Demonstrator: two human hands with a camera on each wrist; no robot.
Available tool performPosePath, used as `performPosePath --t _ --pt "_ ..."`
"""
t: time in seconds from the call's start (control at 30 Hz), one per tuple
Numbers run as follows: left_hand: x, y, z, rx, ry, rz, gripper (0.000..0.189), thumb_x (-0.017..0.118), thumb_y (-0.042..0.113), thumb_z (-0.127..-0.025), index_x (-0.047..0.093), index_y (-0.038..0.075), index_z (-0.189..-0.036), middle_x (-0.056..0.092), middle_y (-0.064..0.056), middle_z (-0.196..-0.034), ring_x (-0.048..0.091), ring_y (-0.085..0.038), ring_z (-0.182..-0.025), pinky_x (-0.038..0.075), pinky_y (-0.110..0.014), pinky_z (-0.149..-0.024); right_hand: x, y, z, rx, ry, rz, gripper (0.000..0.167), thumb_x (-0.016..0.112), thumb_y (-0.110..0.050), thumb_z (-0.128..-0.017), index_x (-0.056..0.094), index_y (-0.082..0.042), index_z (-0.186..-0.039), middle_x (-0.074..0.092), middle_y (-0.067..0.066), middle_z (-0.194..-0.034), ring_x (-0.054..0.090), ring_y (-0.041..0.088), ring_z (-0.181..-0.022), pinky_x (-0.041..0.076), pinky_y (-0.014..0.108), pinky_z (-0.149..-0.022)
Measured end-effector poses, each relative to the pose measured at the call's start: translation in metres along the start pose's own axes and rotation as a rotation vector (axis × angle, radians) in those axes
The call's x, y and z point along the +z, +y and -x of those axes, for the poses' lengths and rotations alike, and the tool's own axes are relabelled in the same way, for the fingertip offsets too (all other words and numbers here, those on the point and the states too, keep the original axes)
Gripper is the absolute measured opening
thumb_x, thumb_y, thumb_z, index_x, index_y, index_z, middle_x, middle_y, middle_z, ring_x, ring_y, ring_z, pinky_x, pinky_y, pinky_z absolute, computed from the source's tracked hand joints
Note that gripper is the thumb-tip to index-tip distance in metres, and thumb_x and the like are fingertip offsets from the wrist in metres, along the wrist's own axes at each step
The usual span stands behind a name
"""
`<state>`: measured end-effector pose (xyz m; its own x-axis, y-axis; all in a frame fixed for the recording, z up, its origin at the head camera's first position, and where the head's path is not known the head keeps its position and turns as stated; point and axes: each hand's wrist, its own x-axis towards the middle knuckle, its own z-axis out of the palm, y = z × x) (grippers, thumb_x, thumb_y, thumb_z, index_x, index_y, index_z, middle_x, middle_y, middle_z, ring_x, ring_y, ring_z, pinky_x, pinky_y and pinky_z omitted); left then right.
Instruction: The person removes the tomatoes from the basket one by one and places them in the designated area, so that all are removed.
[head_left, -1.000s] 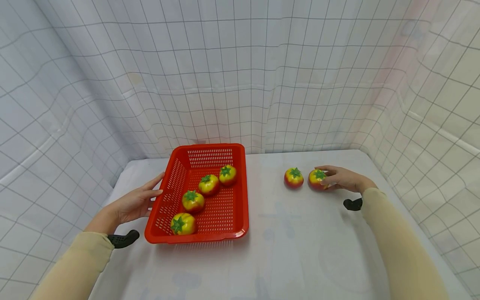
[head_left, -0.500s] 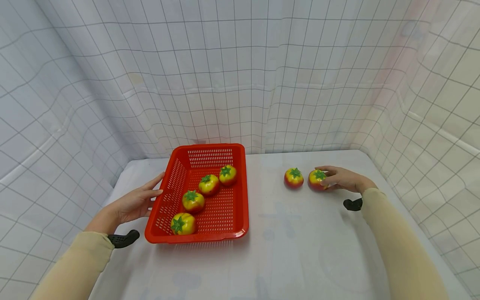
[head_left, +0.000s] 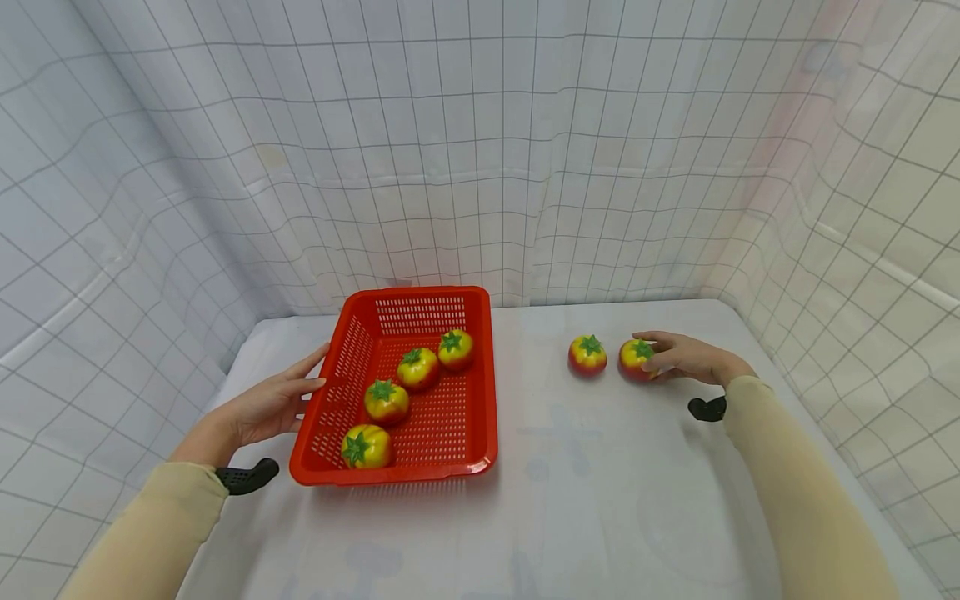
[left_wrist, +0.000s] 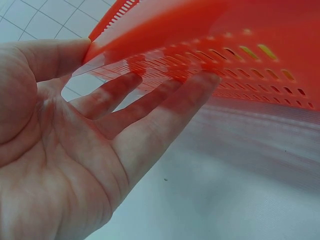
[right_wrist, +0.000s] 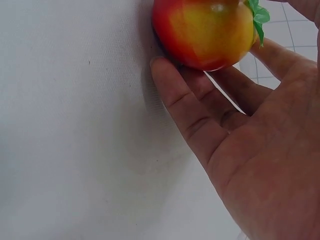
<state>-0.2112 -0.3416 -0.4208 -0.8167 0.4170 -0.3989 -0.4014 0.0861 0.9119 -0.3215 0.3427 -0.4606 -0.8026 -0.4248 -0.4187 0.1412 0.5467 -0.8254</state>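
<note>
A red plastic basket (head_left: 450,425) with slotted walls stands left of centre. Several yellow-and-red tomatoes (head_left: 387,403) with green leafy tops lie in it in a slanting row. My left hand (head_left: 270,408) touches the basket's left side; in the left wrist view its fingers (left_wrist: 160,117) extend fairly straight under the rim against the wall. On the right of the table, my right hand (head_left: 686,360) holds a tomato (head_left: 635,360) from its right side, thumb and fingers around it. Another tomato (head_left: 587,357) sits just left of that one, apart from it.
The table (head_left: 600,517) has a white cover. White gridded cloth walls (head_left: 480,167) enclose its back and both sides. A black strap piece (head_left: 249,477) projects at the left wrist, and another black piece (head_left: 707,408) at the right.
The tomato at my right hand has shifted very slightly to the right, along with the hand. My left hand and the basket keep essentially the same place.
</note>
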Motion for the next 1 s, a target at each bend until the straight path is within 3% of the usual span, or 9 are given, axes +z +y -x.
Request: performPosePath --t 0.27,0.6,1.0 --pt "0.0 0.0 0.001 0.002 -0.011 0.003 0.071 0.041 0.028 -0.112 -0.007 0.04 -0.163 0.014 -0.02 -0.164 0.058 -0.031 -0.123 0.054 -0.051 -0.095 -0.004 -0.004 0.007 -0.012 0.018 -0.014 0.075 0.061 -0.019 -0.099 0.024 -0.006 -0.162 0.028 0.027 -0.16 0.057 0.033 -0.123 0.05 0.047 -0.103" --pt "0.001 0.001 0.0 0.003 -0.002 0.004 0.071 0.041 0.028 -0.112 -0.007 0.039 -0.163 0.015 -0.021 -0.164 0.058 -0.031 -0.123 0.054 -0.052 -0.095 -0.019 -0.005 0.025 -0.099 0.051 -0.008 0.066 0.053 -0.015 -0.104 0.023 0.0 -0.161 0.023 0.029 -0.162 0.031 0.047 -0.143 0.047 0.051 -0.106" --pt "0.002 0.002 0.002 -0.002 0.004 0.006 0.072 0.042 0.028 -0.112 -0.007 0.039 -0.163 0.014 -0.022 -0.165 0.058 -0.032 -0.123 0.054 -0.053 -0.095 -0.02 -0.032 0.043 -0.174 0.133 0.131 0.062 0.051 -0.016 -0.102 0.03 -0.005 -0.159 0.034 0.027 -0.158 0.041 0.047 -0.138 0.032 0.062 -0.114"
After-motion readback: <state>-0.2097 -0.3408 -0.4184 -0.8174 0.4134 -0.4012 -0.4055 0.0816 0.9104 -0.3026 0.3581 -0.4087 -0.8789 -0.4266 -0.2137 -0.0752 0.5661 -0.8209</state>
